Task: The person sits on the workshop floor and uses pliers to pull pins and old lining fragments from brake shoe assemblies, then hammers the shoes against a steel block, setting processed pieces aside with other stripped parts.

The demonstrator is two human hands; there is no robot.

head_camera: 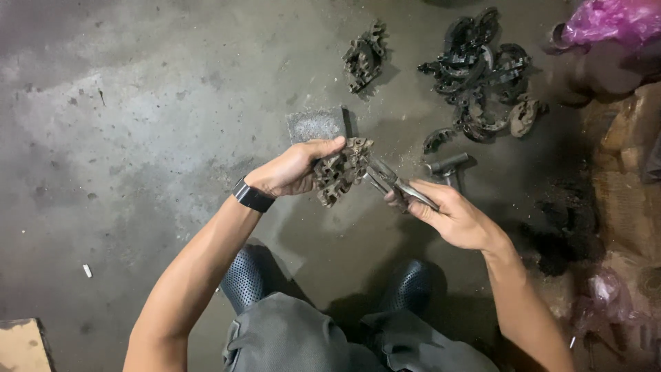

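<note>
My left hand (296, 167) grips a rusty, curved metal part (341, 171), a stack of brake-shoe-like pieces, held above the concrete floor. A black watch (253, 196) sits on that wrist. My right hand (451, 213) holds a pair of grey metal pliers (396, 182), whose jaws touch the right edge of the rusty part. Both hands are in the middle of the view, above my knees and two black perforated shoes (251, 275).
A small grey metal block (317, 125) stands on the floor behind my hands. A hammer (449, 165) lies to the right. A heap of dark curved metal parts (482, 72) and a smaller cluster (363, 56) lie farther back. A pink plastic bag (613, 21) is top right.
</note>
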